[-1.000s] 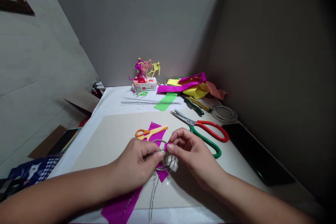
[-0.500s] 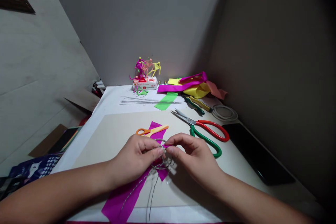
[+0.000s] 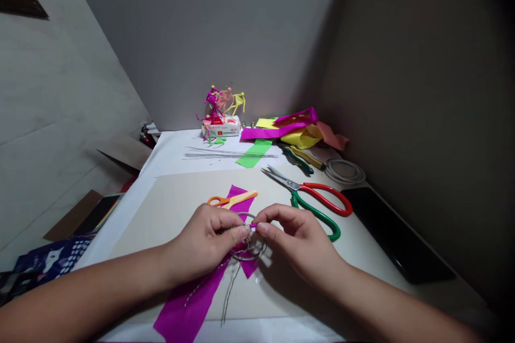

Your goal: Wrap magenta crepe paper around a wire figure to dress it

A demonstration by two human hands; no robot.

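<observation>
We are holding a wire ring [image 3: 246,260] low in the centre of the frame, just above a magenta strip [image 3: 189,303] lying on a beige board [image 3: 181,214]. Our left hand [image 3: 205,244] is closing on the ring's left side, with its fingers curled over the wire. Our right hand [image 3: 300,241] is pinching a thin magenta scrap [image 3: 252,225] at the ring's top between thumb and forefinger. The two hands are almost meeting at the fingertips. Loose wire ends [image 3: 229,292] are hanging down across the strip.

Just above our hands, orange scissors [image 3: 219,201] are lying across the strip's upper end, and red-and-green scissors [image 3: 322,199] are resting to the right. Toward the top centre, paper figures [image 3: 221,104] are standing on a white box [image 3: 221,127]. Thin wires [image 3: 229,155] and a green strip [image 3: 255,153] are lying below them. To their right are pliers [image 3: 298,159], colored paper [image 3: 300,134] and a cable coil [image 3: 345,171]. A black device [image 3: 398,233] is lying at the right.
</observation>
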